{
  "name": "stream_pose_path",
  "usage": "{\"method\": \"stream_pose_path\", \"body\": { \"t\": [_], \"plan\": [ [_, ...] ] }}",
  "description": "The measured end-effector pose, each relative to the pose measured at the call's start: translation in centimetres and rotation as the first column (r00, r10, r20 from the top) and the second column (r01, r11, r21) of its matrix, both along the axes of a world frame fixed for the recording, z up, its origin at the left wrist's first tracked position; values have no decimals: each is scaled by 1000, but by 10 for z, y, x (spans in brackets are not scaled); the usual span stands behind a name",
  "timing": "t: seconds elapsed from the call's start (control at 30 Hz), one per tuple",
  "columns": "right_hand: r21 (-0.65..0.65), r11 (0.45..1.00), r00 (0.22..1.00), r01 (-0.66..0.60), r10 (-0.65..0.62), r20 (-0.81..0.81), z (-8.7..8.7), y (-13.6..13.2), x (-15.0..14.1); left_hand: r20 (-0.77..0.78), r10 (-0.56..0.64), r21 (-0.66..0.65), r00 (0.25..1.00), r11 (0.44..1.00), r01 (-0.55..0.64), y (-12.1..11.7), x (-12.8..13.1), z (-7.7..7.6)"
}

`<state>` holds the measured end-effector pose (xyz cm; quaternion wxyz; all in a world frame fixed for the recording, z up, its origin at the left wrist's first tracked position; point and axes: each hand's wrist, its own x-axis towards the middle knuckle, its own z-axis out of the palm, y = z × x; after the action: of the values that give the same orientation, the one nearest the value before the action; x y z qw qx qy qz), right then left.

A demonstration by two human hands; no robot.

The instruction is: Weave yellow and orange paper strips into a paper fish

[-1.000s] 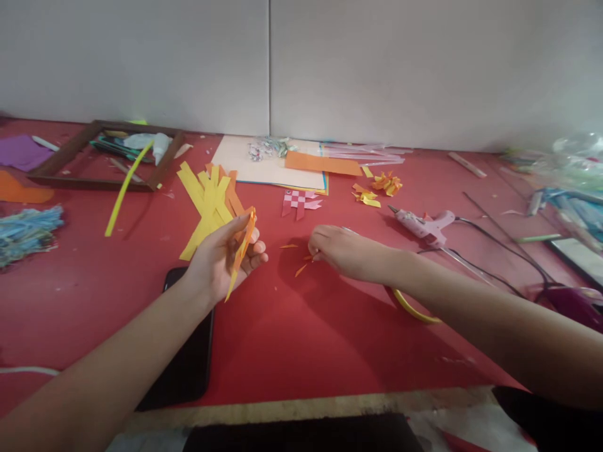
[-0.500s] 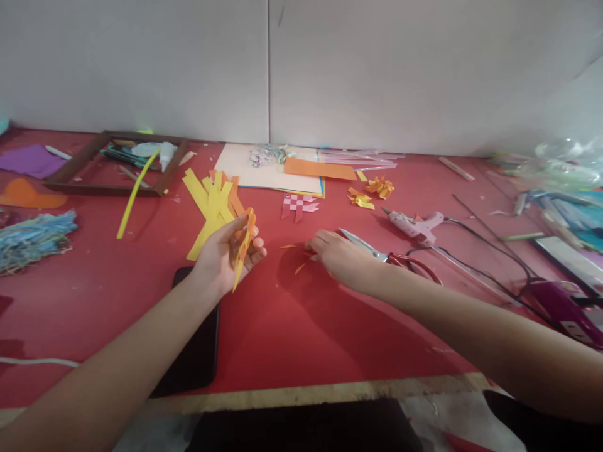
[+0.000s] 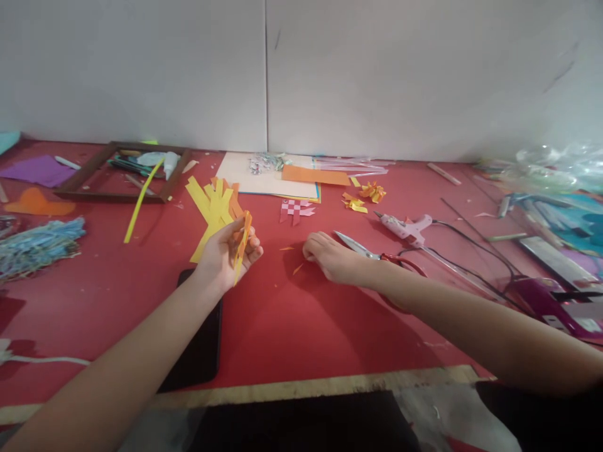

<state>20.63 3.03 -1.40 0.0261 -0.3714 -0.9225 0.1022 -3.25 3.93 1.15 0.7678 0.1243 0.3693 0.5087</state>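
Observation:
Upright between the thumb and fingers of my left hand [image 3: 220, 258] is an orange and yellow woven paper piece [image 3: 243, 242], seen nearly edge-on and held just above the table. My right hand [image 3: 333, 258] rests low over the red tabletop with its fingers curled together; whatever they pinch is hidden. Thin orange paper scraps [image 3: 298, 269] lie just left of those fingertips. Behind my right hand are scissors [image 3: 357, 245] with red handles, partly covered by the forearm. A pink checkered woven paper fish [image 3: 296, 209] lies beyond both hands. Yellow paper strips [image 3: 215, 208] are piled behind my left hand.
A black phone or tablet [image 3: 200, 345] lies under my left forearm. To the right are a pink glue gun [image 3: 409, 227] with its cord and a purple device [image 3: 541, 301]. A brown frame [image 3: 89, 174] holding tools, blue shredded strands [image 3: 42, 248] and yellow-orange paper pieces [image 3: 372, 191] surround the workspace.
The view has shifted slightly. My right fingers have curled more closely, and the orange bits seen by them before no longer show there. My left hand keeps hold of the woven piece.

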Motion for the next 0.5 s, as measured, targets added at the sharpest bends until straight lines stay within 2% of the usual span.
{"method": "stream_pose_path", "body": {
  "t": [0.2,0.37,0.5],
  "plan": [
    [-8,996,987,-94,92,-133,-4,1,-10,-17,-10,-34,1000,999,9,-1,2,0],
    [-48,992,979,-113,103,-179,7,13,-17,-23,-20,-34,1000,999,19,-3,4,1],
    [-106,990,986,-88,71,-152,5,11,-18,-28,-18,-49,999,999,16,-3,4,0]
  ]
}}
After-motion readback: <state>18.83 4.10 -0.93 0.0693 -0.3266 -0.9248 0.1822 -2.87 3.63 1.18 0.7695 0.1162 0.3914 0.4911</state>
